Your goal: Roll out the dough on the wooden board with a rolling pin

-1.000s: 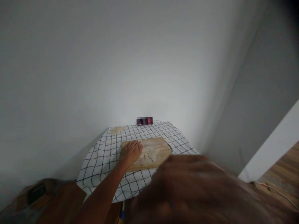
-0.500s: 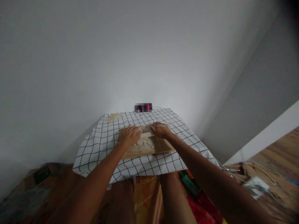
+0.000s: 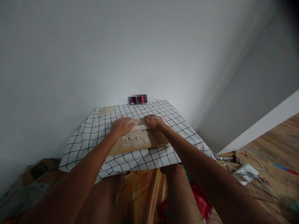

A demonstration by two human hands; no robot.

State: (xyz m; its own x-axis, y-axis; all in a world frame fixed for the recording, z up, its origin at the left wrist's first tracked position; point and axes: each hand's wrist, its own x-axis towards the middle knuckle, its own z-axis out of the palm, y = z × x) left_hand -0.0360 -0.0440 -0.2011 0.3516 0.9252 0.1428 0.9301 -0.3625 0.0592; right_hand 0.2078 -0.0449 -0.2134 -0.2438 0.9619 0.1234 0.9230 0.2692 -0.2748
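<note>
Left hand (image 3: 122, 125), right hand (image 3: 154, 121) curling half-closed over pale cylindrical rod (image 3: 141, 127) on rectangular wooden board (image 3: 137, 147); ragged beige dough (image 3: 137, 135) there looking part-flattened, unfinished; thin beige sheet (image 3: 106, 110) already lying flat, far left on black-checked white surface (image 3: 80, 141)

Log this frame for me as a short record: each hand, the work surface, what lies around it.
Left hand: on left end of pale rolling pin
Right hand: on its right end
Surface: wooden board, on checked cloth
On board: pale, crumbly dough, mostly nearer the wearer than the pin
Far left corner: flat pale patch
Far edge: pixelated object, unidentifiable
</note>
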